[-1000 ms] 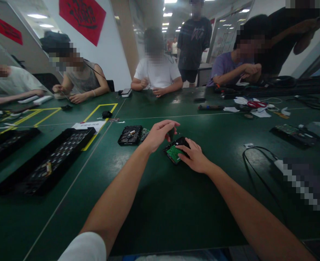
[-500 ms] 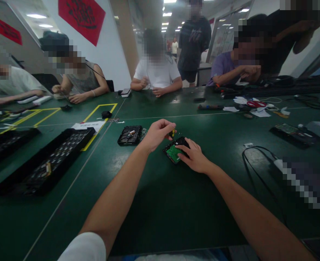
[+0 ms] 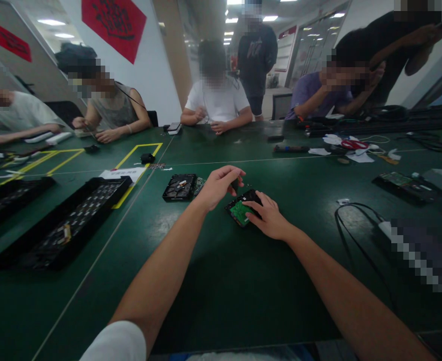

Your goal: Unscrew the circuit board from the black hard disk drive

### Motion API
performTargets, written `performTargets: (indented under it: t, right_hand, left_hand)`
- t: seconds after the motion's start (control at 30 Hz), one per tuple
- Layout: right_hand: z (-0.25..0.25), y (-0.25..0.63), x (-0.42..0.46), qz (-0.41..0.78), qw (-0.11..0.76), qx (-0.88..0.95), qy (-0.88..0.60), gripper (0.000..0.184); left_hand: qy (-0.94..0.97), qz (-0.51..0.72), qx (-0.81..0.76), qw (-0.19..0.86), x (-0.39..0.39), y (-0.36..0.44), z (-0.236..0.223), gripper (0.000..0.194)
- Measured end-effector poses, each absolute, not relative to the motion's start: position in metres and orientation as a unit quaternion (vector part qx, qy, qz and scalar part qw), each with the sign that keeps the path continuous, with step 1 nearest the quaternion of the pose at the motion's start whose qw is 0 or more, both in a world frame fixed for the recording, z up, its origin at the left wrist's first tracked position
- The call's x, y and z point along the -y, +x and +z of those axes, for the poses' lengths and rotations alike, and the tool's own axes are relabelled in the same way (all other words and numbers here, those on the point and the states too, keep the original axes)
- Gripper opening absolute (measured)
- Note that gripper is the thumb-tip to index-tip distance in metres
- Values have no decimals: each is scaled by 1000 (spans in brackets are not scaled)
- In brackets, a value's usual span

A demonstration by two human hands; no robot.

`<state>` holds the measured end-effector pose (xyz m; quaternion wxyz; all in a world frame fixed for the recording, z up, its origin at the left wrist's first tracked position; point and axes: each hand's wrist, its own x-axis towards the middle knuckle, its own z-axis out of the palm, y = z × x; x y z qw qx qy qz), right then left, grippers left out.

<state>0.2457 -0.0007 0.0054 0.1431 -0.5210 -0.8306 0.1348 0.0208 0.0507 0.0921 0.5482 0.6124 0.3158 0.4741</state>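
Observation:
A hard drive (image 3: 239, 209) with a green circuit board lies at an angle on the table in front of me. My right hand (image 3: 265, 213) grips it from the right, fingers spread over the board and the black casing. Just beyond its upper left corner, my left hand (image 3: 221, 184) is closed in a pinch around a small screwdriver (image 3: 235, 186), mostly hidden by the fingers. A few tiny screws (image 3: 248, 185) lie behind the drive. To the left is another black drive (image 3: 179, 187) with small parts on top, beside a heap of screws (image 3: 199, 186).
Long black trays (image 3: 66, 220) stand on the left, near yellow tape marks (image 3: 138, 146). On the right lie a black cable (image 3: 337, 220), a device with an exposed board (image 3: 403, 184) and scraps of paper (image 3: 360, 155). Several people work across the green table (image 3: 221, 301).
My left fingers have turned slightly on the screwdriver, and its yellow part no longer shows. My right hand and the drive stay put. Across the table, the person in purple has raised their hands.

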Motion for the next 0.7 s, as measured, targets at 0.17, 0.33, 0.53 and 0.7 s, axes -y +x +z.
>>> performTargets:
  t: [0.17, 0.33, 0.53, 0.7]
  right_hand:
    - [7, 245, 1, 137, 136, 829, -524, 52]
    - [6, 246, 0, 140, 134, 830, -523, 52]
    - [3, 246, -1, 129, 143, 835, -515, 51]
    - [4, 246, -1, 134, 143, 832, -519, 50]
  left_hand:
    - [579, 480, -291, 591, -51, 20, 91, 27]
    - [590, 478, -320, 566, -52, 19, 92, 27]
    - [610, 485, -360, 513, -51, 21, 90, 37]
    - [617, 484, -368, 500, -50, 22, 92, 35]
